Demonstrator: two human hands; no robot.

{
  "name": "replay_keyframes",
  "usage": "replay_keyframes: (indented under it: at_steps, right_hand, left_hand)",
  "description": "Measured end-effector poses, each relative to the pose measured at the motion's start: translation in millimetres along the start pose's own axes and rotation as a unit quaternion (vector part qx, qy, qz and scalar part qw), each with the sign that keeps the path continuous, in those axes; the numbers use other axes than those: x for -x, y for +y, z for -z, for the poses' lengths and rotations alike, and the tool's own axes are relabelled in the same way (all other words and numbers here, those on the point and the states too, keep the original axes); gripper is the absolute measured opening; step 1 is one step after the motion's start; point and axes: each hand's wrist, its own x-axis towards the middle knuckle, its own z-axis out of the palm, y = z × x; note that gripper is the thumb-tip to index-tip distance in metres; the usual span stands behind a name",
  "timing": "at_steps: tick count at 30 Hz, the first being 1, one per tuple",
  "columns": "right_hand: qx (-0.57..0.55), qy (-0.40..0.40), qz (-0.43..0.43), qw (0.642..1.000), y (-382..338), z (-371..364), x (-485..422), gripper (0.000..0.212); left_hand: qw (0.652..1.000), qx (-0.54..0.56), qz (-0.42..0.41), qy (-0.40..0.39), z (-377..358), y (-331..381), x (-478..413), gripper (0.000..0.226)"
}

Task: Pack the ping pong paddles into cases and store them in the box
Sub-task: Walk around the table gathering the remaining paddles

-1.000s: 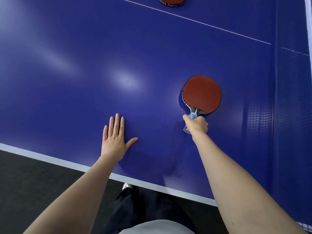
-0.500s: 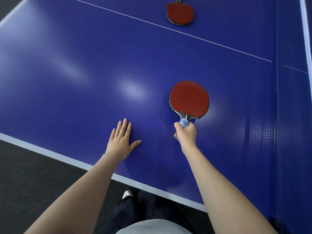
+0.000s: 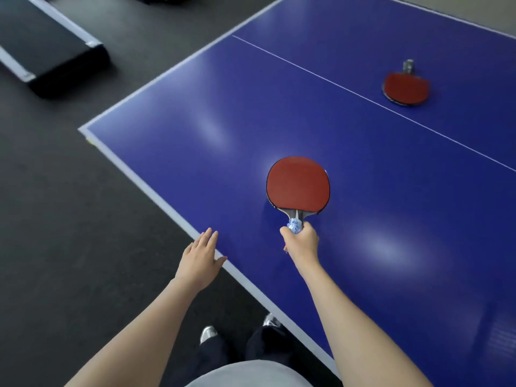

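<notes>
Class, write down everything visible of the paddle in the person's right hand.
The held paddle has a rounded blade faced in red rubber, a thin black rim and a dark neck. Its handle, patterned blue and white, is gripped by the right hand. Red face up, blade pointing away from the person, it is over the blue table near the edge.

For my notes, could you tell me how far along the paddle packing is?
Nothing looks packed yet. The right hand grips one red paddle by its handle. The second paddle lies bare on the table; both need casing and boxing.
</notes>
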Motion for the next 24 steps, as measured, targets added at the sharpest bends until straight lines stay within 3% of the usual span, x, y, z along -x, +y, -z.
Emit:
replay_keyframes:
  at_steps: [10,15,24]
  right_hand:
    - [0.122,-0.138,0.082,0.979,-22,-109,62,0.017]
    - [0.159,-0.17,0.102,0.967,-38,-181,105,0.019]
    - [0.173,-0.216,0.111,0.955,-69,-334,188,0.017]
  left_hand:
    - [0.977,0.102,0.165,-0.085,-15,-120,76,0.06]
    - [0.96,0.183,0.2,-0.072,-19,-184,104,0.061]
    - [0.94,0.221,0.253,-0.059,-26,-330,156,0.048]
